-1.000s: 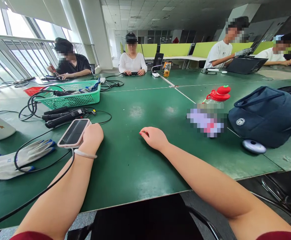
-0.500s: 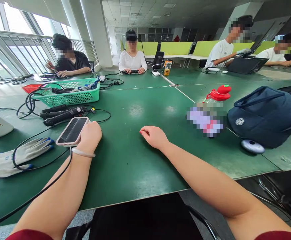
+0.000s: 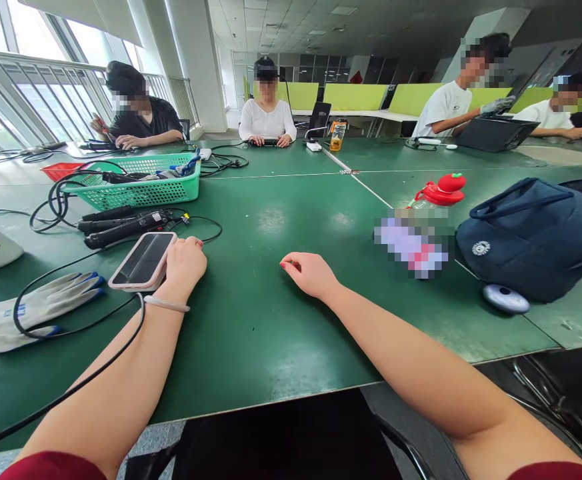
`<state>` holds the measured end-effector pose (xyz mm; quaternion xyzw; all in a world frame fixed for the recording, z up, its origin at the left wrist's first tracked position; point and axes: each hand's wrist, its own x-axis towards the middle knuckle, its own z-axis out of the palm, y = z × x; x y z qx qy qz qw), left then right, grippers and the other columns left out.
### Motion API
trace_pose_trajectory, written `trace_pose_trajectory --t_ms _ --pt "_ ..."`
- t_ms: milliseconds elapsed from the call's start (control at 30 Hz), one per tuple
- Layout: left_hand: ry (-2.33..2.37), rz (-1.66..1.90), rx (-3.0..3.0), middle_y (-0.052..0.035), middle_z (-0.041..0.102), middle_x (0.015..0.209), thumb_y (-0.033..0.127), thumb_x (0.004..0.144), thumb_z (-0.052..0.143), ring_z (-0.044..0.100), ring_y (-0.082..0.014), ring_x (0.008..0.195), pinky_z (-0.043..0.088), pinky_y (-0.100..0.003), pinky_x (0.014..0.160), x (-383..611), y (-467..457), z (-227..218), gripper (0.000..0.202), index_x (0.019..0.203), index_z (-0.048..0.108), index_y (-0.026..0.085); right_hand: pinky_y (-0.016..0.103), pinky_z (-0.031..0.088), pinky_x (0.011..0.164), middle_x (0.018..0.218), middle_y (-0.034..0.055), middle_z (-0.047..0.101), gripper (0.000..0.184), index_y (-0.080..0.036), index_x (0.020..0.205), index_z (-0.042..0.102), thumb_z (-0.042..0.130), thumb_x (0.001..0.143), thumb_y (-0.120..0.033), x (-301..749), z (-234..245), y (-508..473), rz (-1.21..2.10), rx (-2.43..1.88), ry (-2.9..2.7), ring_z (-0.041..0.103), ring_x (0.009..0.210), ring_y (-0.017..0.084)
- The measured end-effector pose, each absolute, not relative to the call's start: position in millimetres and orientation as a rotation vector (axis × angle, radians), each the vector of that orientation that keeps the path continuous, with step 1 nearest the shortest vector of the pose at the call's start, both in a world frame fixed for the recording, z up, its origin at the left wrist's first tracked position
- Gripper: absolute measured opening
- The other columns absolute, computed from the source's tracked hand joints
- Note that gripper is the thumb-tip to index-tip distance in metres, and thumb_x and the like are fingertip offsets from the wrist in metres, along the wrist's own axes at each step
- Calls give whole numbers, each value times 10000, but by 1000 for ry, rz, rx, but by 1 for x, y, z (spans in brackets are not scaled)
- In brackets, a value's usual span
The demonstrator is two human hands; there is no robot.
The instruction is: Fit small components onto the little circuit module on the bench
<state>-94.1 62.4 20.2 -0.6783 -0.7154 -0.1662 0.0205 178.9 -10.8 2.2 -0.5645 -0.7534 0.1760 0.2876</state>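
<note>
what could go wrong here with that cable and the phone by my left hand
The black cable lies across your left forearm, so lifting that arm might snag it.

Its loop also crosses the glove, so a tug could drag that along.

The phone sits against your left hand; how it's held isn't clear, so turning the wrist may let it slip.

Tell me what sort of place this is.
Probably an open-plan office used as a shared workspace: yellow-green partitions stand along the white desks behind, and several people sit around a large green table.
</note>
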Motion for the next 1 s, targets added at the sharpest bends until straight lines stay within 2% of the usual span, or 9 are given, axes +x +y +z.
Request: trace_pose_trajectory --t_ms 133,267,367,433,500,633,800,1000 --pt "-2366 -791 -2184 -137 665 1010 193 862 327 589 -263 949 431 -364 839 -94 73 6 378 1041 655 134 234 350 593 667 -9 613 234 -209 891 687 476 904 -310 178 -1 -9 535 -1469 -2060 515 630 115" --pt "-2406 -1268 -2435 -65 650 912 273 865 370 569 -194 817 428 -307 751 -70 63 -1 346 1039 655 180 232 348 595 680 -12 604 195 -208 894 689 521 885 -307 176 -4 -5 576 -1450 -2111 509 635 110" --pt "-2280 -1658 -2847 -50 630 909 332 873 398 555 -162 812 424 -286 765 -40 40 2 338 1056 639 182 232 356 617 702 -12 595 192 -204 964 690 624 830 -325 174 -5 -2 556 -1445 -2170 514 671 114" --pt "-2105 -1875 -3023 -45 623 914 362 874 427 553 -164 887 417 -288 832 -23 24 7 320 1038 637 185 236 359 633 732 -5 595 251 -201 1010 689 674 798 -335 173 -6 -1 519 -1450 -2209 515 694 118" --pt "-1968 -1888 -3120 -35 611 884 379 874 453 540 -168 921 394 -303 896 -14 13 11 305 1030 641 196 238 361 642 768 4 601 285 -201 1038 690 690 788 -338 172 -6 0 501 -1463 -2233 517 707 118" --pt "-1964 -1816 -3260 -24 601 854 393 874 480 541 -162 891 387 -332 935 -12 8 13 294 1034 630 198 241 371 664 799 10 613 309 -215 1083 683 692 793 -324 170 -6 1 497 -1470 -2258 529 727 122" --pt "-1959 -2092 -3458 -14 588 835 398 869 500 570 -144 877 425 -353 948 -13 9 10 310 1072 595 184 245 386 683 798 8 622 246 -231 1035 696 686 801 -305 169 -4 1 493 -1429 -2283 543 737 126" --pt "-1909 -1916 -3160 -58 656 938 418 869 476 584 -160 903 442 -319 898 -16 15 10 329 1036 622 175 257 429 719 875 13 609 316 -247 1079 682 686 792 -380 166 -6 -2 458 -1413 -2259 569 762 127"
